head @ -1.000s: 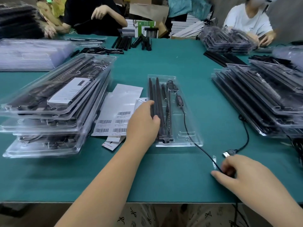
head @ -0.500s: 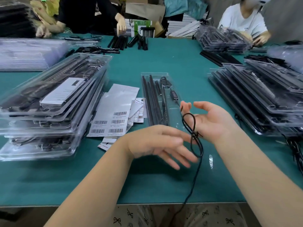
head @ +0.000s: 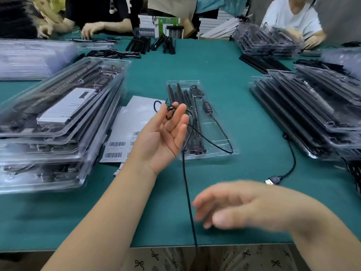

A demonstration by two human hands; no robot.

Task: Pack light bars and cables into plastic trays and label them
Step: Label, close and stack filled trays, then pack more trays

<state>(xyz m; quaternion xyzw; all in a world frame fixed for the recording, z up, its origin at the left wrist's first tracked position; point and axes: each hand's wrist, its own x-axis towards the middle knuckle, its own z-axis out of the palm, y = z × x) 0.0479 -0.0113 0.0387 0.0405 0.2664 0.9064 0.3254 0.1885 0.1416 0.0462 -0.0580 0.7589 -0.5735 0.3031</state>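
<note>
Here the cable runs from the controller in the tray, loops out over the tray's near right corner, climbs to my left hand and then drops straight down past the near table edge. I hold that hand palm up, fingers fairly straight and spread, with a few turns of cable looped round the fingertips; I judge this is to wind the slack into a small coil that will fit the tray's free compartment. The light bars already lie in the tray's left slots, so the cable seems the last piece to go in.

My right hand hovers low and near, blurred, fingers loosely extended and holding nothing that I can see; the hanging cable passes just left of it, handy for feeding the next turn.

The labels lie just left of the tray, ready for sticking. Filled trays are stacked at far left, more trays at right, a loose USB plug near them.
</note>
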